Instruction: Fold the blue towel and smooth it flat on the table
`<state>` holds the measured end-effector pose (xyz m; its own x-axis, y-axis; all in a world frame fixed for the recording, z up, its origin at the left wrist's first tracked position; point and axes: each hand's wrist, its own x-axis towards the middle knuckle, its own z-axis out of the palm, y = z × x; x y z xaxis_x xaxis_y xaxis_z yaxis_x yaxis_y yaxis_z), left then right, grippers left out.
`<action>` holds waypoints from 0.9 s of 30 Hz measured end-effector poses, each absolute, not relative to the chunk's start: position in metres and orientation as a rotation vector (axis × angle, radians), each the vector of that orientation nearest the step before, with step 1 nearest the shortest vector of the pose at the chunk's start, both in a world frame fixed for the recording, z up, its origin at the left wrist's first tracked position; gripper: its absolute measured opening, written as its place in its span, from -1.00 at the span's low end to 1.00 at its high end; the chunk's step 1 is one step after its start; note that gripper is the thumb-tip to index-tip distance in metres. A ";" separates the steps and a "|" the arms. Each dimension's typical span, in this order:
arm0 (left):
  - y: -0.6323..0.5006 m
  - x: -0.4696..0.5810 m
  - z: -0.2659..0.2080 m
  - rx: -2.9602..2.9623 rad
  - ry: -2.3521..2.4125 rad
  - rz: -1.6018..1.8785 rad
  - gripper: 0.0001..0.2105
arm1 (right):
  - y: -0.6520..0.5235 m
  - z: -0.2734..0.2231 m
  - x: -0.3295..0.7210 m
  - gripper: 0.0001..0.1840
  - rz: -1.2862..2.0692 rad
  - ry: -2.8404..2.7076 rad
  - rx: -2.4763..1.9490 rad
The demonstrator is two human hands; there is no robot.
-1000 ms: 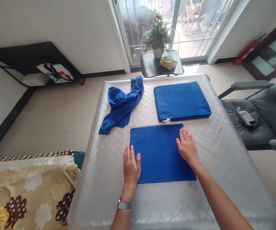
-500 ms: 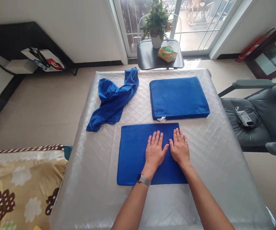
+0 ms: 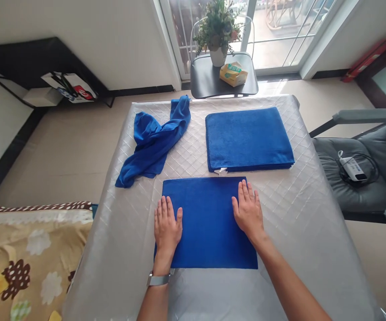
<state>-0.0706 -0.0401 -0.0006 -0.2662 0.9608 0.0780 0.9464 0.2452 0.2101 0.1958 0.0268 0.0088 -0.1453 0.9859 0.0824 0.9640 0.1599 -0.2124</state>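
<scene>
A blue towel (image 3: 209,223) lies flat, close to a rectangle, on the table just in front of me. My left hand (image 3: 168,225) rests palm down across its left edge, fingers out straight. On its right side my right hand (image 3: 248,209) lies flat too, fingertips near the far right corner. Beyond it, to the right, sits a neat stack of folded blue towels (image 3: 248,138) with a small white tag at its near edge. A crumpled blue towel (image 3: 154,142) lies at the far left of the table.
A silvery quilted cover spreads over the table (image 3: 112,249). Past its far edge, a black chair (image 3: 202,84) bears a potted plant (image 3: 217,55) and a yellow tissue pack (image 3: 233,74). A grey armchair (image 3: 333,196) with a corded white device stands right; patterned bedding (image 3: 42,263) lies left.
My left hand has slid left from the middle of the flat towel to its left edge. My right hand has stayed near the right edge. The view has shifted slightly.
</scene>
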 end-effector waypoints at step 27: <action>0.035 -0.022 0.012 2.319 1.839 0.401 -0.43 | 0.052 -0.004 0.191 -0.35 0.096 -2.231 -1.928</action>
